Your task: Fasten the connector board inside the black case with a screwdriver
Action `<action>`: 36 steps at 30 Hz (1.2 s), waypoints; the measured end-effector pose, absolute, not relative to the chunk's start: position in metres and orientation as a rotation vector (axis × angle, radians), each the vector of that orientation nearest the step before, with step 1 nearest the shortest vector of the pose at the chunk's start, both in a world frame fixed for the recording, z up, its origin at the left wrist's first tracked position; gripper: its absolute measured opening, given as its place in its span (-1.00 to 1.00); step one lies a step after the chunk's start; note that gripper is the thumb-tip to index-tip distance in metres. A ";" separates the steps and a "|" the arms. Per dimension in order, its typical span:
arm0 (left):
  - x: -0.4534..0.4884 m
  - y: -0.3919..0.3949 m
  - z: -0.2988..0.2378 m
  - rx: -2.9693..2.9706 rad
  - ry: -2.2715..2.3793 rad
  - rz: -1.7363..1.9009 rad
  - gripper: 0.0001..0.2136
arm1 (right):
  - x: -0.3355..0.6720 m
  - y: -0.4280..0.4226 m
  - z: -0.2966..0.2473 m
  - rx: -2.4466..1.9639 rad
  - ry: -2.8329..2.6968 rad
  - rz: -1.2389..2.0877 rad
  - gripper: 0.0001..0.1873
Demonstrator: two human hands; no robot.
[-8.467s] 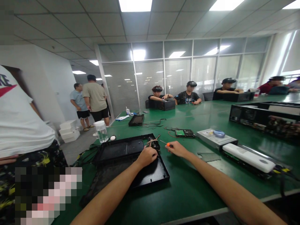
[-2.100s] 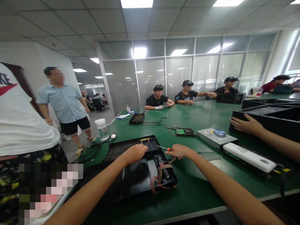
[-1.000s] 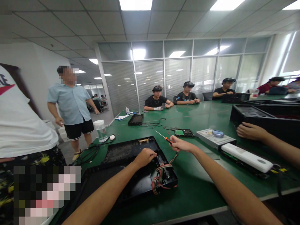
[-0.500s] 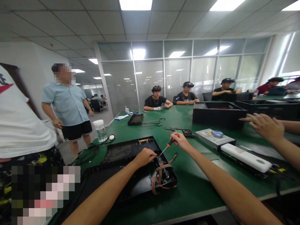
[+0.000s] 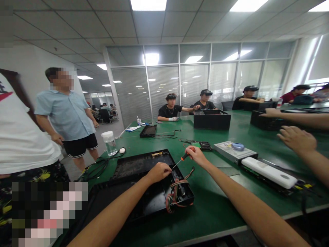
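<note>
My right hand (image 5: 196, 155) is closed around the handle of a screwdriver (image 5: 178, 164), black and orange with a thin metal shaft. The shaft slants down to the left, and its tip is beside the fingertips of my left hand (image 5: 159, 172). Those left fingers are pinched together over a black computer case panel (image 5: 151, 202); whatever is between them is too small to make out. A bundle of striped ribbon wires (image 5: 176, 190) lies on the panel's right corner, just right of my left hand.
On the green table (image 5: 205, 212) are a grey disc drive (image 5: 228, 151), a white elongated device (image 5: 268, 172), a lidded clear jar (image 5: 110, 144) and black cables (image 5: 95, 168). A black case (image 5: 212, 120) stands across the table. Another person's hand (image 5: 298, 139) reaches in at right.
The black case has slid away to the far side, where a person opposite reaches toward it. My screwdriver tip has shifted slightly left, closer to my left fingertips. The person standing at left moved left.
</note>
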State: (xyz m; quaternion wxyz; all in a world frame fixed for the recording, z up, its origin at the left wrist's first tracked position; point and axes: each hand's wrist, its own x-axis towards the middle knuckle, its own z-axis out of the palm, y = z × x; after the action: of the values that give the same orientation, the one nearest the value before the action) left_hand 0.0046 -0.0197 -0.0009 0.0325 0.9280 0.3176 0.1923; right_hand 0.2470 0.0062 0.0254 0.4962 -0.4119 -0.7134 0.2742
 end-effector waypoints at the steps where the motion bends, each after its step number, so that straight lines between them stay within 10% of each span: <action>1: 0.005 -0.020 0.000 2.828 1.019 0.595 -0.86 | 0.247 0.006 0.025 -0.996 -1.741 0.660 -0.65; 36: 0.015 -0.024 0.005 2.779 1.151 0.524 -0.91 | 0.186 -0.044 0.133 -1.368 -2.701 -0.297 -0.51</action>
State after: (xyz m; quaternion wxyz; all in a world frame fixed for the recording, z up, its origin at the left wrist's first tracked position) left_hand 0.0153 -0.0238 0.0053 0.0443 0.9093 0.3765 0.1713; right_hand 0.1860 -0.0442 0.1326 0.0500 -0.4491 -0.8868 -0.0974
